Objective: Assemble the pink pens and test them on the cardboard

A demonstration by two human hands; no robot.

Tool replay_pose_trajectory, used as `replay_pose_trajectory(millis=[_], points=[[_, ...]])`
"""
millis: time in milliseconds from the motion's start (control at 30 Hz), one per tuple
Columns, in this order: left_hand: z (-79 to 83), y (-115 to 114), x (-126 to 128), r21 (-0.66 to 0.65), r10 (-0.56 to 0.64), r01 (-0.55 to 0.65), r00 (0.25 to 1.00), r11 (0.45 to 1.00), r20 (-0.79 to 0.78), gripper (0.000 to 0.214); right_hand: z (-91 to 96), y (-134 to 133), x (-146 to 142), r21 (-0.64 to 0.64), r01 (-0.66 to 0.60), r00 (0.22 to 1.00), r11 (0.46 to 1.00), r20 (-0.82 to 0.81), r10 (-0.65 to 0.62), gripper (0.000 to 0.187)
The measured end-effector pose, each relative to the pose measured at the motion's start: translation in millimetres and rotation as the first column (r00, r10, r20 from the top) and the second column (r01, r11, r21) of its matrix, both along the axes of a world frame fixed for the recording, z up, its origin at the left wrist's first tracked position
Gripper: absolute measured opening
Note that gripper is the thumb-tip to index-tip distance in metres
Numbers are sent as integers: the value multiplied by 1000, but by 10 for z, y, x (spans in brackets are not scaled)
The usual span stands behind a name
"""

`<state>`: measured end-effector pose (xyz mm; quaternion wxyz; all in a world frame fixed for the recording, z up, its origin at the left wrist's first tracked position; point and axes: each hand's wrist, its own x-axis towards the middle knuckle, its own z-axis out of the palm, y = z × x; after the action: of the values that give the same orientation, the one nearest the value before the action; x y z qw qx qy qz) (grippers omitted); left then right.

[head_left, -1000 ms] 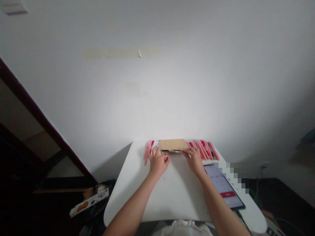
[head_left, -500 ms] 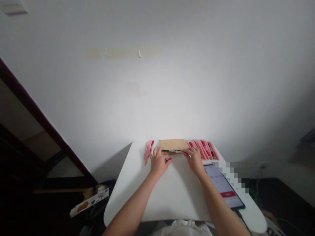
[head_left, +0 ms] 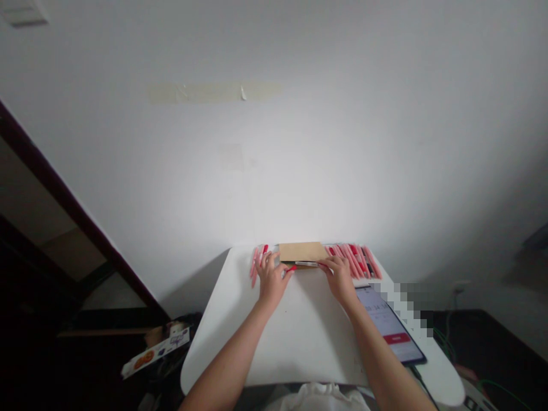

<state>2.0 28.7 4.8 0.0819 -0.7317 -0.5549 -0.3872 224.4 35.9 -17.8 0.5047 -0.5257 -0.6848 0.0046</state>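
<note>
My left hand (head_left: 272, 279) is closed in a pinch on a small red cap (head_left: 293, 268), its other fingers spread near the tan card-like block (head_left: 302, 251). My right hand (head_left: 338, 275) grips the end of a slim pen (head_left: 306, 264) with a pale barrel, held level along the block's front edge. The red cap is close to the left part of the pen; whether they touch I cannot tell. A few pink and red pens (head_left: 254, 267) lie just left of my left hand. Beyond my right hand is a row of several pink and red pens (head_left: 355, 260).
A phone (head_left: 387, 325) with a lit screen lies on the white table (head_left: 312, 337) beside my right forearm, a cable at its lower end. The wall (head_left: 274, 188) rises directly behind the table. A printed box (head_left: 156, 354) is below, at left.
My left hand has brought the red cap up and slightly left, closer to the pen, and its fingers have shifted. My right hand and the pen have hardly moved.
</note>
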Motion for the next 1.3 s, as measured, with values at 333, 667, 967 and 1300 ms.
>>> replay_pose_trajectory(millis=[333, 667, 967, 1300], points=[[31, -2, 6, -4, 12, -11, 999, 1000, 50, 7, 9, 0, -2, -11, -16, 1000, 1000, 0, 16, 39], [14, 9, -29, -26, -3, 4, 1000, 1000, 21, 7, -11, 6, -15, -14, -31, 999, 999, 22, 31, 30], [-27, 33, -42, 4, -20, 20, 999, 1000, -30, 8, 44, -33, -56, -31, -67, 998, 997, -3, 67, 26], [27, -7, 5, 6, -89, 89, 995, 996, -41, 7, 68, -88, -172, -58, -145, 989, 988, 31, 147, 24]])
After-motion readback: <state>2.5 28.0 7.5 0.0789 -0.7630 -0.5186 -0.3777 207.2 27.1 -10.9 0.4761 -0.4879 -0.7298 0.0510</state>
